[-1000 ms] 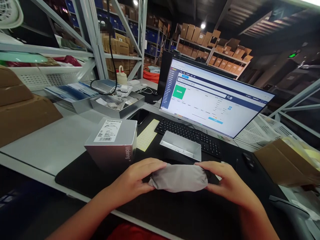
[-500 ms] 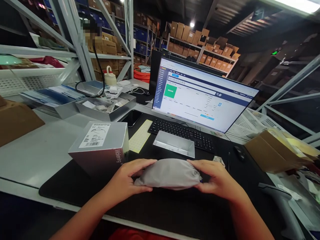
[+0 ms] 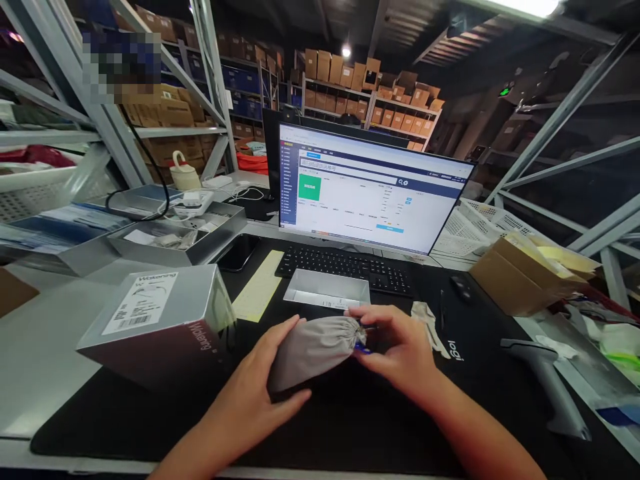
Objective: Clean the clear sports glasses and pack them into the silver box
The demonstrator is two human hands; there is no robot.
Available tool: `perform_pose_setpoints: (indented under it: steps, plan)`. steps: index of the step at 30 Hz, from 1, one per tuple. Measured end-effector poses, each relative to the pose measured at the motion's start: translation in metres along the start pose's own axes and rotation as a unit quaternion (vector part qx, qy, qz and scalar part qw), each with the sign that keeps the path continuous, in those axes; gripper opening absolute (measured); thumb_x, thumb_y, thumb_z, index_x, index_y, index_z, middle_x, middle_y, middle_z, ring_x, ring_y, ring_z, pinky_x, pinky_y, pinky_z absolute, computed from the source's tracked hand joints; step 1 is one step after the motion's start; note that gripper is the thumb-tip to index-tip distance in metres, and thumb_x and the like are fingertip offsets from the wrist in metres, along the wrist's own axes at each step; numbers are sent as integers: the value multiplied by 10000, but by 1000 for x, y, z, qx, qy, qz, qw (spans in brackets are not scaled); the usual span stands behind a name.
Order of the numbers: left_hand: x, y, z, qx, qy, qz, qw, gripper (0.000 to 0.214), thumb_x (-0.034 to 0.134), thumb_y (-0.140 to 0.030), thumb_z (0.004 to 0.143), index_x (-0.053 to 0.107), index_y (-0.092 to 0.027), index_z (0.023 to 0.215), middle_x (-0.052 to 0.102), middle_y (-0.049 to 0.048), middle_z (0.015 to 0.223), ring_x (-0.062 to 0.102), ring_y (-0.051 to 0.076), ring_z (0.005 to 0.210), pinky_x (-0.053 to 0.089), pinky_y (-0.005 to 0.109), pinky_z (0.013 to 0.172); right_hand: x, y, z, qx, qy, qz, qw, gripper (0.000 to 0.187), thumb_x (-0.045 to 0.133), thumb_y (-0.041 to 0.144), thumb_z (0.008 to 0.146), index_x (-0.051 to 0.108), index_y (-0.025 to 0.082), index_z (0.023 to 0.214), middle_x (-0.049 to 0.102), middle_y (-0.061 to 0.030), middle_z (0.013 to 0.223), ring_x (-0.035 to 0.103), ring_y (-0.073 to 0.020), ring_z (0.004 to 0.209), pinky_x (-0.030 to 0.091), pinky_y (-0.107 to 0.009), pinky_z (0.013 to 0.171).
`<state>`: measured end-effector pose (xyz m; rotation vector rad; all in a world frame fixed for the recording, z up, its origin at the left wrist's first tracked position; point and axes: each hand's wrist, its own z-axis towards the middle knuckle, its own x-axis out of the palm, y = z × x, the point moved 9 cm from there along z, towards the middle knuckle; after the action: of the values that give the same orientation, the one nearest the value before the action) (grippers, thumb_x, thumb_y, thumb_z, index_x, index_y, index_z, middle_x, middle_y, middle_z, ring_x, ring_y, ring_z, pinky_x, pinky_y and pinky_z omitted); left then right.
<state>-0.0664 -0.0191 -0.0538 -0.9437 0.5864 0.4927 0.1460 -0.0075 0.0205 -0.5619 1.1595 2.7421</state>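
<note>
A grey drawstring pouch [image 3: 316, 350], bulging with something inside, is held between both hands above the black desk mat [image 3: 320, 427]. My left hand [image 3: 263, 373] grips its closed left end, thumb below and fingers behind. At the gathered neck on the right, my right hand [image 3: 395, 340] holds the pouch with thumb and fingers, where a bit of blue shows. What fills the pouch is hidden. A silver-grey box [image 3: 187, 303] printed "Wakening" stands to the left. Beyond the pouch lies a shallow open silver box part [image 3: 327, 290].
Behind are a keyboard [image 3: 345, 267], a lit monitor [image 3: 370, 187] and a yellow strip [image 3: 257, 287]. A phone [image 3: 239, 252] lies left. On the right are a mouse [image 3: 460, 288], a barcode scanner [image 3: 547, 383], a cardboard box [image 3: 520, 277] and a pale cloth-like piece [image 3: 430, 327].
The pouch has turned so its gathered neck shows more and points up to the right. My right hand has shifted onto the neck. The whole view has swung right.
</note>
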Motion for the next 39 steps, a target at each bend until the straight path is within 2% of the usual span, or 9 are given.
perform_pose_setpoints:
  steps: [4, 9, 14, 20, 24, 29, 34, 37, 39]
  plan:
    - [1, -10, -5, 12, -57, 38, 998, 690, 705, -259, 790, 425, -277, 1420, 635, 80, 1331, 664, 269, 1165, 568, 403, 991, 9, 30, -10, -135, -38, -123, 982, 301, 650, 1, 815, 652, 206, 1035, 621, -155, 1356, 662, -248, 1189, 569, -373, 1009]
    - [-9, -40, 12, 96, -22, -36, 994, 855, 719, -607, 795, 353, -272, 1491, 475, 139, 1488, 506, 323, 1347, 461, 474, 1110, 17, 23, -8, -141, -43, -169, 975, 277, 582, -10, 855, 640, 208, 1015, 578, -130, 1352, 616, -234, 1229, 598, -356, 972]
    - [-29, -87, 36, 167, 48, -21, 985, 392, 524, -296, 992, 513, -289, 1384, 489, 99, 1452, 519, 216, 1318, 445, 373, 1121, 20, 47, 6, -235, -84, -238, 939, 296, 632, 8, 855, 660, 233, 1045, 551, -102, 1299, 587, -260, 1207, 586, -459, 967]
    - [-48, -108, 49, 194, 53, 97, 975, 322, 591, -408, 954, 641, -227, 1216, 498, 147, 1380, 575, 245, 1221, 520, 357, 1007, 19, 71, 22, -291, -89, -254, 918, 308, 640, 2, 855, 662, 249, 1038, 578, -88, 1198, 597, -296, 1170, 568, -493, 924]
    - [-61, -100, 52, 250, -21, 191, 949, 401, 621, -584, 882, 687, -189, 863, 600, 108, 1149, 620, 230, 1014, 549, 322, 828, 18, 64, 22, -341, -41, -314, 885, 346, 677, -1, 833, 670, 252, 1069, 607, -87, 1208, 594, -335, 1208, 554, -478, 921]
    - [-75, -64, 34, 188, -190, 209, 941, 639, 386, -754, 901, 604, -179, 725, 600, 68, 931, 612, 145, 737, 508, 234, 593, 11, 43, 14, -333, -7, -365, 869, 346, 647, -26, 835, 663, 233, 1063, 623, -90, 1148, 609, -340, 1187, 554, -474, 891]
    - [-53, -48, 15, 101, -222, 191, 951, 757, 335, -854, 835, 616, -161, 950, 640, 149, 1043, 707, 232, 841, 596, 306, 622, 23, 44, 3, -328, -28, -379, 865, 200, 652, 35, 852, 653, 179, 991, 643, -96, 1026, 660, -297, 1063, 586, -445, 829]
    - [-38, -57, 11, 56, -205, 198, 957, 959, 555, -873, 690, 488, -116, 1276, 631, 225, 1188, 707, 335, 1019, 634, 387, 720, 24, 61, 1, -330, -81, -366, 866, 176, 659, 63, 836, 662, 212, 929, 665, -72, 953, 678, -250, 979, 603, -397, 778]
    - [-35, -66, 9, 36, -198, 221, 954, 1006, 711, -719, 666, 373, -120, 1400, 621, 238, 1246, 683, 364, 1100, 635, 407, 777, 28, 78, -4, -371, -93, -347, 856, 161, 658, 91, 829, 677, 238, 891, 692, -56, 908, 677, -230, 942, 613, -377, 760]
